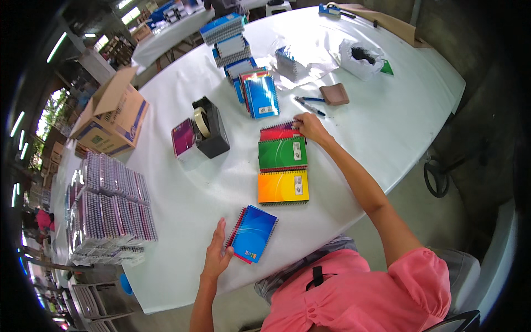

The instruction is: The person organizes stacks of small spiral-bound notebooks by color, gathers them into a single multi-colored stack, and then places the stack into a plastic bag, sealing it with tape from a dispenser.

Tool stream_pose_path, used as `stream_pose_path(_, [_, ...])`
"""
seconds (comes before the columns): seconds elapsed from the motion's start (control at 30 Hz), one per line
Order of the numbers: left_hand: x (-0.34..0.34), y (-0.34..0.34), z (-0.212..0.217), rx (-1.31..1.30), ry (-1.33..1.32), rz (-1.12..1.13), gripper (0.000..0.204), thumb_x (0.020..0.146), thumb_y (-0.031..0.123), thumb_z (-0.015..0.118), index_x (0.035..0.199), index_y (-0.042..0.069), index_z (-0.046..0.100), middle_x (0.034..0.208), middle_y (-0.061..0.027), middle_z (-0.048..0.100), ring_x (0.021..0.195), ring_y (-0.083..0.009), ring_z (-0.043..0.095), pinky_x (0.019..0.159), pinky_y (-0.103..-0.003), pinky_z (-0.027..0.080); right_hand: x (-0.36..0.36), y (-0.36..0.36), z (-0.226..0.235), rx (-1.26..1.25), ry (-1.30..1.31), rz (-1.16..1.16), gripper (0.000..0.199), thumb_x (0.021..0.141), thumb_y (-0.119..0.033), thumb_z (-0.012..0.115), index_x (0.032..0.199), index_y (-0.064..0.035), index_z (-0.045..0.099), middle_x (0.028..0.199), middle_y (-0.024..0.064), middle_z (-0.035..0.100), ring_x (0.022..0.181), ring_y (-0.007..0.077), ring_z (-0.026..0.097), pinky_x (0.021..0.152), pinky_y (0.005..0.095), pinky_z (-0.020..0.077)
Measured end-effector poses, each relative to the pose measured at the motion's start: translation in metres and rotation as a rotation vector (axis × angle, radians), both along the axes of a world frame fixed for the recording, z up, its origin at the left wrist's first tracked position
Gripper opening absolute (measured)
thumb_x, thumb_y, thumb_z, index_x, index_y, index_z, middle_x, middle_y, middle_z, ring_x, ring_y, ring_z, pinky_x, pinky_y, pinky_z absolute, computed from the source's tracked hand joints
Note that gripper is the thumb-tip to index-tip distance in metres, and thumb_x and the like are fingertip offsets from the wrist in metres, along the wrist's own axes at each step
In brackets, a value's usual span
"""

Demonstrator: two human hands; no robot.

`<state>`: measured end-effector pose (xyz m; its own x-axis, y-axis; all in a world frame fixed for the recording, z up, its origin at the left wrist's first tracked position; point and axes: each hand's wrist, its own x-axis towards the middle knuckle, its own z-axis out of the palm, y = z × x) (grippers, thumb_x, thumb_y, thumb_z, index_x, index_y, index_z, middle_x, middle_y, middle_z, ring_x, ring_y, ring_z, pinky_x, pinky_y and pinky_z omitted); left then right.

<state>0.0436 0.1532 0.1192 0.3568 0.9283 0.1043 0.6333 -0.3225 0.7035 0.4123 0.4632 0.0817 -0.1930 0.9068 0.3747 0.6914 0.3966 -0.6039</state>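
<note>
On the white table, a small blue spiral notebook (255,232) lies near the front edge, with a red one showing beneath it. My left hand (217,255) is beside its left side, fingers stretched out and thumb at the notebook's lower left edge. Farther off, my right hand (312,128) has its fingers closed at the upper right corner of a red and purple spiral notebook (276,133). Just below that one lie a green notebook (279,154) and a yellow-orange notebook (281,187), in a column.
Wrapped stacks of spiral notebooks (110,207) stand at the left, before an open cardboard box (113,124). A black tape dispenser (213,130) is left of the column. Behind are piled blue notebooks (262,98), pens (310,105), a brown pouch (334,94) and a white plastic bag (359,58).
</note>
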Motion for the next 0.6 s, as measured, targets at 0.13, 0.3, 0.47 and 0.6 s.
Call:
stream_pose_path(0.13, [0.020, 0.003, 0.017, 0.162, -0.017, 0.216, 0.062, 0.090, 0.013, 0.055, 0.144, 0.002, 0.028, 0.151, -0.0195, 0.025, 0.140, -0.0348, 0.024, 0.112, -0.039, 0.024, 0.023, -0.006, 0.015, -0.053, -0.116, 0.101, 0.038, 0.076, -0.031, 0.075, 0.093, 0.0016, 0.068, 0.075, 0.0221, 0.063, 0.070, 0.0302, 0.062, 0.065, 0.0391, 0.0467])
stream_pose_path(0.3, [0.073, 0.065, 0.061, 0.291, 0.003, 0.212, 0.065, 0.088, 0.008, 0.056, 0.145, 0.003, 0.025, 0.152, -0.0184, 0.024, 0.141, -0.0306, 0.022, 0.112, -0.035, 0.023, -0.002, 0.032, 0.036, -0.163, 0.077, -0.006, 0.075, 0.071, -0.044, 0.078, 0.122, 0.0054, 0.055, 0.103, 0.0211, 0.061, 0.093, 0.0272, 0.060, 0.081, 0.0353, 0.0473])
stream_pose_path(0.47, [0.123, 0.229, 0.030, 0.286, -0.098, 0.162, 0.069, 0.092, 0.022, 0.057, 0.146, -0.001, 0.020, 0.151, -0.0223, 0.021, 0.142, -0.0294, 0.018, 0.113, -0.034, 0.018, -0.018, 0.082, 0.022, -0.447, 0.592, -0.012, 0.095, 0.065, -0.044, 0.083, 0.128, 0.0124, 0.040, 0.124, 0.0248, 0.050, 0.113, 0.0307, 0.051, 0.098, 0.0364, 0.0408])
stream_pose_path(0.6, [0.135, 0.341, 0.022, 0.069, -0.288, 0.391, 0.074, 0.092, 0.028, 0.058, 0.145, -0.004, 0.018, 0.149, -0.0243, 0.025, 0.140, -0.0294, 0.023, 0.111, -0.034, 0.023, -0.052, 0.103, 0.028, -0.453, 0.671, 0.027, 0.093, 0.060, -0.034, 0.088, 0.125, 0.0131, 0.041, 0.113, 0.0228, 0.056, 0.105, 0.0287, 0.057, 0.089, 0.0356, 0.0465])
